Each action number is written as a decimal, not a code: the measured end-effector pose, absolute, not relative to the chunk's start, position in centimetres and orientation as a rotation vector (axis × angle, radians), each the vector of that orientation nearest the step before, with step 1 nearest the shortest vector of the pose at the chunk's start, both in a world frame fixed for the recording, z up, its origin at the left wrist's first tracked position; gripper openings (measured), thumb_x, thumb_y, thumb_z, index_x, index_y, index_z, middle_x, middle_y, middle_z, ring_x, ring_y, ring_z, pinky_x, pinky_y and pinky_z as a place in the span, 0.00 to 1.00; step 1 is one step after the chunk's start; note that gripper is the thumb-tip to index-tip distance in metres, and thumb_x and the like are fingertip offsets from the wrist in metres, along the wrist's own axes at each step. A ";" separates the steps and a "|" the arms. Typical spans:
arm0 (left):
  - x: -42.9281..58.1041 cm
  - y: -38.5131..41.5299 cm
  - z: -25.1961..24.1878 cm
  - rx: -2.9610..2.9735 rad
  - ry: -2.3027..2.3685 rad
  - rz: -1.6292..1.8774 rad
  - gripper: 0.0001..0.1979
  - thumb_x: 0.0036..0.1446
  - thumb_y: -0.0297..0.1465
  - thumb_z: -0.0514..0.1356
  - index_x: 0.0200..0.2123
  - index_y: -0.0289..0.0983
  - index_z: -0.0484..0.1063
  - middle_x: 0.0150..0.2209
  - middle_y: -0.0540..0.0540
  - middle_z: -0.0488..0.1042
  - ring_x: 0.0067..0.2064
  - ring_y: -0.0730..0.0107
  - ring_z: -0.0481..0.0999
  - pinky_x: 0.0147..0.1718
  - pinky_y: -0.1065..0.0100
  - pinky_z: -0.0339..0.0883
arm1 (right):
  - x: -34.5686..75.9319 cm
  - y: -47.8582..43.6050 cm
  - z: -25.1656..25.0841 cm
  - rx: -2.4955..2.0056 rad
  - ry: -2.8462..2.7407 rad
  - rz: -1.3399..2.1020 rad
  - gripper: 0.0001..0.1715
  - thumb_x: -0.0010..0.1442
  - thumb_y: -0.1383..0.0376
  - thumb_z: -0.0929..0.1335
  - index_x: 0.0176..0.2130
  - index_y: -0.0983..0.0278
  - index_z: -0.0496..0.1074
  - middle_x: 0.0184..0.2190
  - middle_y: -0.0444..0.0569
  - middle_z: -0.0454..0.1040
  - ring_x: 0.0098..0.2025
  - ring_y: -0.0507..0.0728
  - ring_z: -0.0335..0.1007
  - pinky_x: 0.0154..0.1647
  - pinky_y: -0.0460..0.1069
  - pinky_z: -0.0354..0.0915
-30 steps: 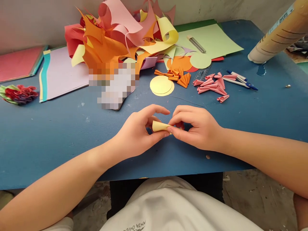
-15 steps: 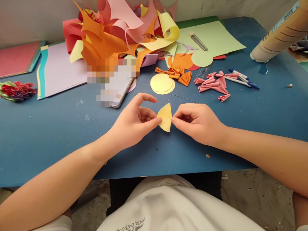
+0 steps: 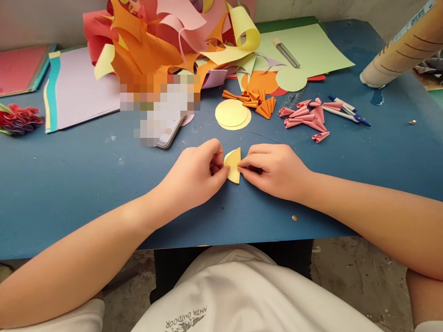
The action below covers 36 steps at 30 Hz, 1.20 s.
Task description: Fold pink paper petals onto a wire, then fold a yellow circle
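A small yellow paper disc (image 3: 234, 168), folded over into a half circle, stands between my two hands just above the blue table. My left hand (image 3: 199, 173) pinches its curved side between thumb and curled fingers. At the straight folded side, my right hand (image 3: 277, 168) pinches the paper with thumb and forefinger. Beyond my hands lie flat yellow paper discs (image 3: 231, 113), one overlapping another. Orange paper cones (image 3: 266, 107) are heaped behind those, and rolled pink paper cones (image 3: 306, 119) lie to the right.
Curled paper scraps (image 3: 145, 46) pile up at the back. A phone (image 3: 169, 131), partly blurred out, lies left of the discs. Pens (image 3: 346, 113) rest by the pink cones, near a large bottle (image 3: 391, 55). Rolled paper flowers (image 3: 20, 119) sit far left.
My left fingers have curled in from a spread pose and closed on the paper's curved edge. The half circle now looks narrower and tilted, with its layers slightly parted. The view has shifted slightly.
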<state>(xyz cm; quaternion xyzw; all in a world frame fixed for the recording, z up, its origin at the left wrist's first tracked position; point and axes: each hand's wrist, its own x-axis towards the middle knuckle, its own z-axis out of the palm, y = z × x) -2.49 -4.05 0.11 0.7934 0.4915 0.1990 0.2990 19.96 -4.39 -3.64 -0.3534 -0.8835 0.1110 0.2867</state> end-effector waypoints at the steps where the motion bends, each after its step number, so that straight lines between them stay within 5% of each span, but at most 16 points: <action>1: -2.5 -4.1 0.1 2.117 1.294 0.522 0.12 0.57 0.27 0.63 0.29 0.40 0.60 0.24 0.56 0.68 0.25 0.75 0.65 0.27 0.70 0.59 | 19.9 -4.4 -3.6 -0.952 -2.370 0.295 0.15 0.68 0.70 0.67 0.34 0.67 0.82 0.30 0.50 0.80 0.32 0.56 0.75 0.33 0.50 0.64; 5: -2.5 -4.4 0.0 2.204 1.223 0.476 0.04 0.61 0.27 0.60 0.32 0.38 0.70 0.27 0.53 0.73 0.29 0.72 0.71 0.32 0.69 0.63 | 19.6 -4.6 -3.6 -0.973 -2.402 0.281 0.16 0.68 0.69 0.67 0.31 0.67 0.80 0.27 0.49 0.77 0.30 0.55 0.72 0.32 0.49 0.61; 11: -2.8 -4.7 -0.1 2.327 1.289 0.362 0.09 0.63 0.32 0.60 0.38 0.38 0.81 0.33 0.47 0.73 0.32 0.67 0.72 0.34 0.66 0.65 | 19.3 -5.0 -3.2 -1.059 -2.433 0.272 0.18 0.69 0.68 0.66 0.27 0.65 0.75 0.25 0.48 0.75 0.28 0.54 0.67 0.32 0.50 0.57; 26: -2.9 -4.2 0.0 2.241 1.258 0.318 0.07 0.61 0.32 0.61 0.38 0.37 0.79 0.35 0.45 0.75 0.36 0.63 0.75 0.35 0.64 0.66 | 19.4 -5.3 -2.1 -1.229 -2.493 0.374 0.17 0.67 0.54 0.73 0.40 0.66 0.82 0.32 0.51 0.81 0.34 0.58 0.74 0.35 0.51 0.61; 33: -3.0 -4.0 0.1 2.244 1.249 0.314 0.07 0.61 0.33 0.61 0.37 0.37 0.78 0.33 0.46 0.74 0.35 0.63 0.74 0.34 0.64 0.65 | 19.5 -4.2 -1.4 -1.559 -2.520 0.352 0.51 0.57 0.39 0.76 0.65 0.71 0.74 0.42 0.57 0.82 0.40 0.65 0.78 0.38 0.54 0.66; 36: -3.0 -3.9 0.1 2.250 1.240 0.327 0.07 0.60 0.33 0.62 0.37 0.37 0.78 0.33 0.46 0.74 0.34 0.64 0.73 0.34 0.64 0.65 | 19.7 -4.1 -1.5 -1.503 -2.534 0.318 0.53 0.58 0.38 0.75 0.68 0.70 0.71 0.44 0.58 0.83 0.41 0.65 0.79 0.37 0.53 0.66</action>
